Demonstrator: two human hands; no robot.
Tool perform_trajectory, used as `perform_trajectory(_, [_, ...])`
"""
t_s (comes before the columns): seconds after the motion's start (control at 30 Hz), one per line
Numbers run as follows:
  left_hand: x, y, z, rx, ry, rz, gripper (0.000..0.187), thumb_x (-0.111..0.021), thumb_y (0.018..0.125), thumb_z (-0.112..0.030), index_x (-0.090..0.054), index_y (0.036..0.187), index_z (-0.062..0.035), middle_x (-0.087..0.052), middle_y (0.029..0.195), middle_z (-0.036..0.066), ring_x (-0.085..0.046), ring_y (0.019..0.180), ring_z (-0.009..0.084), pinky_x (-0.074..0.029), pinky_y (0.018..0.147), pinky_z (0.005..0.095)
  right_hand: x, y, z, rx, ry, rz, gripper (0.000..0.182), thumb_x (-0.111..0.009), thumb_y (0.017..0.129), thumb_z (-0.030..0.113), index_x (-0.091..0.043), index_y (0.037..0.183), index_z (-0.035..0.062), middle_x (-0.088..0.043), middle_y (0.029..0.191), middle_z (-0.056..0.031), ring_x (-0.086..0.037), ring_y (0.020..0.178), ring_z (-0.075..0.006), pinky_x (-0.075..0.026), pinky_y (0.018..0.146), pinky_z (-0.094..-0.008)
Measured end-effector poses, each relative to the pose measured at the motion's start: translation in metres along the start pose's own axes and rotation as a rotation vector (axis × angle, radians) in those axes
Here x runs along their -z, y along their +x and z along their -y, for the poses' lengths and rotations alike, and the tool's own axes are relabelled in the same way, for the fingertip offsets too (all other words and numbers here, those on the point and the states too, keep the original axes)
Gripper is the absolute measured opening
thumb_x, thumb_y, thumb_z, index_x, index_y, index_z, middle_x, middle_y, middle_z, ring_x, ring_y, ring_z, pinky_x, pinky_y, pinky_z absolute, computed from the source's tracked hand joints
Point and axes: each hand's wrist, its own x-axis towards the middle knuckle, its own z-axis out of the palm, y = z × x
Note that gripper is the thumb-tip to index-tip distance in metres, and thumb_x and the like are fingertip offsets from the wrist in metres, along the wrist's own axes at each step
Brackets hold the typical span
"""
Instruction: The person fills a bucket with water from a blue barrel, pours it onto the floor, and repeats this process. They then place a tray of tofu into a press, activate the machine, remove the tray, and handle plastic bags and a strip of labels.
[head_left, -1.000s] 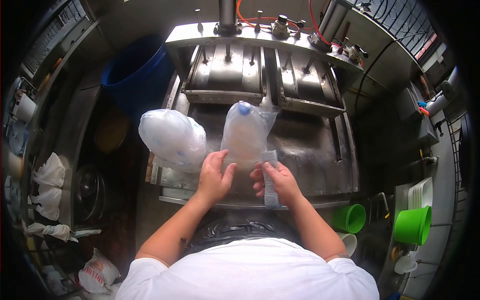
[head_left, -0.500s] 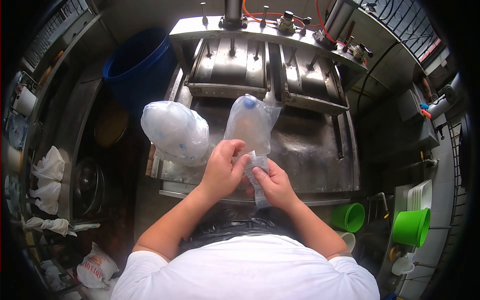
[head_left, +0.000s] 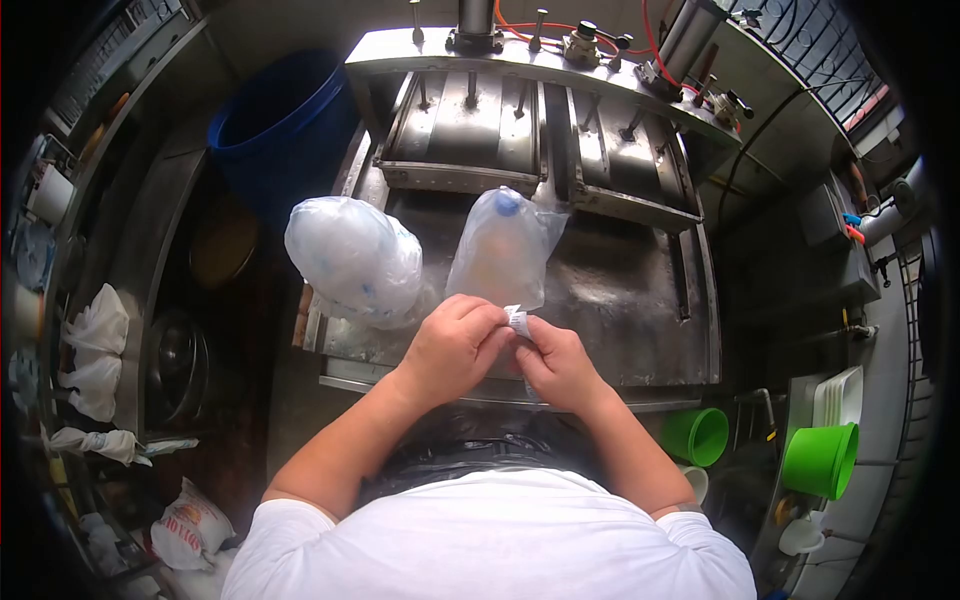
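Between my two hands is a strip of printed labels, most of it hidden by my fingers. My left hand pinches its upper left end, and my right hand grips it from the other side. Just beyond my fingertips a clear plastic bag with a blue-capped container inside lies on the metal press table. To its left sits a bulging bundle of whitish plastic bags.
Two metal press frames stand at the back under cylinders and orange hoses. A blue barrel is at the back left. Green buckets stand at the right. A printed sack and white bags are at the left.
My hands have drawn closer together, and the label strip, earlier stretched out and hanging below my right hand, is now mostly covered by my fingers. The bags have not moved on the table.
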Motion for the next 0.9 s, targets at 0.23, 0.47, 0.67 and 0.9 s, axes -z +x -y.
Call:
perform_trajectory(0.23, [0.005, 0.002, 0.005, 0.025, -0.100, 0.098, 0.011, -0.077, 0.090, -0.006, -0.074, 0.100, -0.0020, -0.073, 0.095, 0.013, -0.069, 0.087, 0.0301, -0.056, 0.078, 0.0396, 0.003, -0.002, -0.001, 0.106, -0.111, 0.007, 0.015, -0.061, 0.100, 0.003, -0.067, 0.113, 0.0020, -0.068, 0.086, -0.0155, -0.067, 0.072, -0.0275, -0.054, 0.068, -0.0365])
perform_trajectory(0.47, [0.007, -0.001, 0.001, 0.366, -0.388, 0.157, 0.008, -0.072, 0.096, -0.006, -0.073, 0.101, -0.0004, -0.068, 0.089, 0.007, -0.062, 0.078, 0.0135, -0.052, 0.071, 0.0289, 0.001, -0.006, -0.006, -0.026, 0.047, 0.088, 0.015, -0.059, 0.105, 0.008, -0.066, 0.117, 0.0031, -0.069, 0.083, -0.0041, -0.063, 0.071, -0.0108, -0.052, 0.065, -0.0299])
perform_trajectory(0.67, [0.001, -0.009, 0.015, 0.598, -0.388, -0.235, 0.007, -0.071, 0.096, -0.007, -0.070, 0.097, 0.0000, -0.068, 0.088, 0.008, -0.061, 0.073, 0.0129, -0.052, 0.069, 0.0296, -0.005, -0.004, -0.016, -0.225, 0.432, -0.084, 0.018, -0.058, 0.108, 0.015, -0.065, 0.120, 0.0039, -0.070, 0.089, -0.0028, -0.059, 0.070, -0.0071, -0.051, 0.064, -0.0262])
perform_trajectory(0.9, [0.002, 0.004, 0.002, -0.152, 0.358, -0.299, 0.006, -0.072, 0.095, -0.009, -0.069, 0.100, -0.0077, -0.070, 0.090, 0.006, -0.068, 0.081, 0.0283, -0.057, 0.077, 0.0429, -0.009, 0.005, -0.014, -0.349, 0.909, -0.258, 0.035, -0.071, 0.104, 0.030, -0.059, 0.125, 0.0052, -0.070, 0.096, -0.0054, -0.061, 0.070, -0.0095, -0.055, 0.070, -0.0282])
